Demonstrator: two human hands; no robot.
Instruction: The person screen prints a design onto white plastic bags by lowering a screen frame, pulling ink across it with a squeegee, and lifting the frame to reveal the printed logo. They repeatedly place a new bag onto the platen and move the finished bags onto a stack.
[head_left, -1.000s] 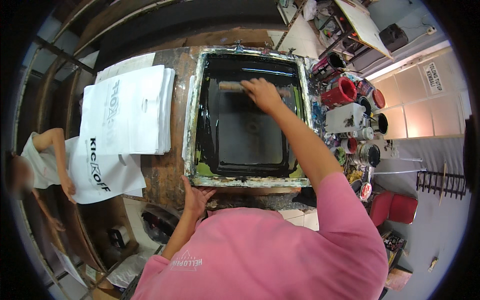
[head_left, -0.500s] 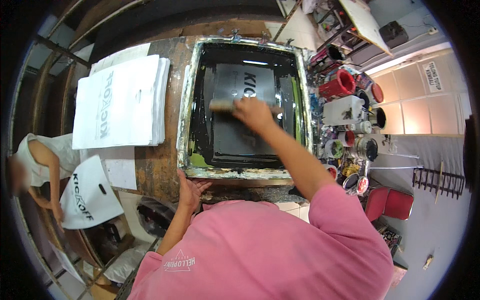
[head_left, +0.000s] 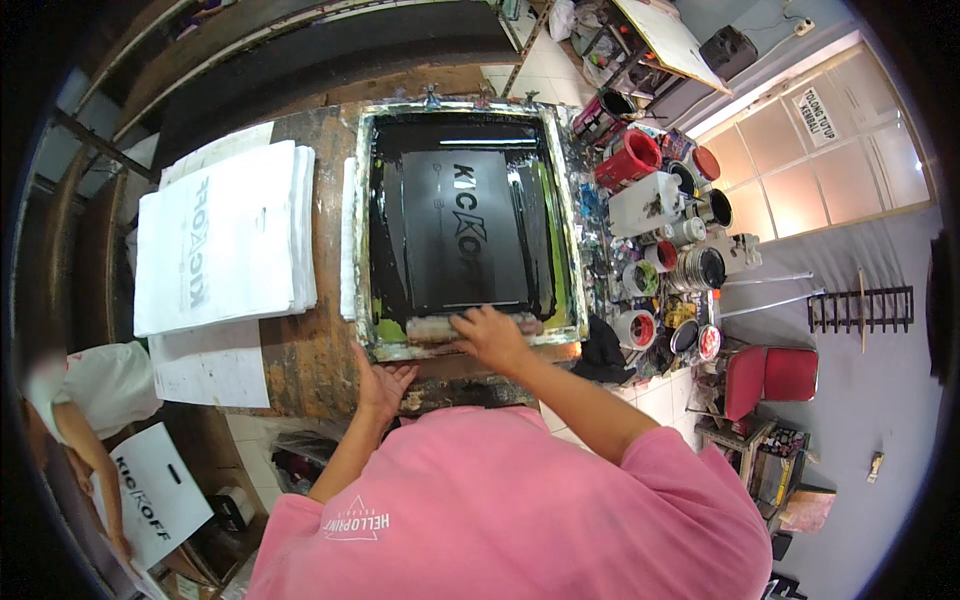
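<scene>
A silk-screen frame (head_left: 566,215) lies flat on the worktable, its mesh smeared with black ink and showing dark lettering in a grey rectangle. My right hand (head_left: 490,338) is closed over a squeegee (head_left: 430,330), which rests crosswise on the mesh at the near end of the frame. At the frame's near left corner is my left hand (head_left: 382,388), its thumb against the rim and its fingers stretched out. What lies beneath the screen is hidden.
Left of the screen, a stack of printed white bags (head_left: 225,240) sits on the worktable (head_left: 330,140). Ink tubs, a red bucket (head_left: 628,160) and a white jug (head_left: 645,205) crowd the right side. A co-worker at far left handles a printed bag (head_left: 155,495). A red chair (head_left: 765,378) stands right.
My right hand has drawn the squeegee toward me, from the middle of the mesh to its near end. My left hand stays at the corner. The co-worker's bag has moved lower.
</scene>
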